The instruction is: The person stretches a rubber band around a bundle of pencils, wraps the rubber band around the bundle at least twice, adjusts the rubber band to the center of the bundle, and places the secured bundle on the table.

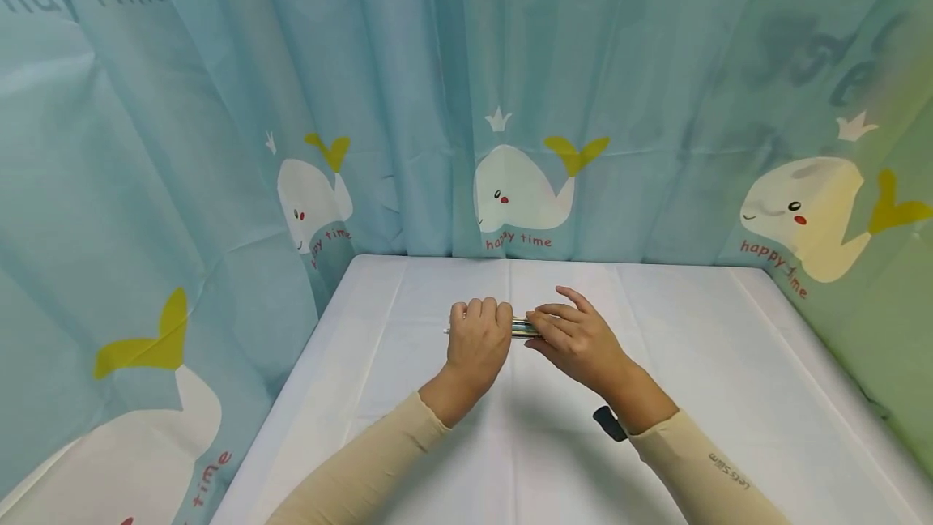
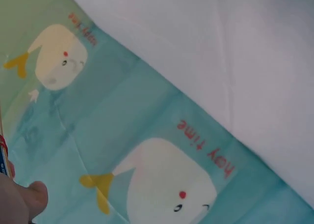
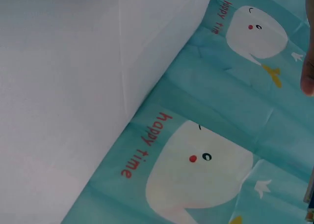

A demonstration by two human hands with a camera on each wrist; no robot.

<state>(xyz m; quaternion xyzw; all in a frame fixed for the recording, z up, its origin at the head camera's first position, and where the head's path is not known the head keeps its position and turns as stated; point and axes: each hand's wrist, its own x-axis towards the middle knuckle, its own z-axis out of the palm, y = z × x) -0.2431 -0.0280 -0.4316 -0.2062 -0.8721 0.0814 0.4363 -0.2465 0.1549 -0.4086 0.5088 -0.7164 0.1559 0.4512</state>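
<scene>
My left hand [image 1: 479, 339] grips a bundle of slim, shiny, striped sticks, seemingly pencils [image 1: 523, 329], held level above the white table. A pale tip pokes out to the left of that fist. At the other end, my right hand [image 1: 579, 343] pinches the bundle between thumb and fingers, one finger lifted clear. In the left wrist view, the thumb of my left hand [image 2: 32, 199] shows beside the bundle [image 2: 3, 155], which has a red band and a blue printed part. Only an edge of the bundle [image 3: 310, 197] enters the right wrist view, below a fingertip.
A white cloth covers the table [image 1: 437, 282]. Blue-green curtain [image 1: 408, 104] with printed whales hangs behind it and along both sides. A small black object [image 1: 609, 424] shows beside my right wrist; I cannot tell what it is.
</scene>
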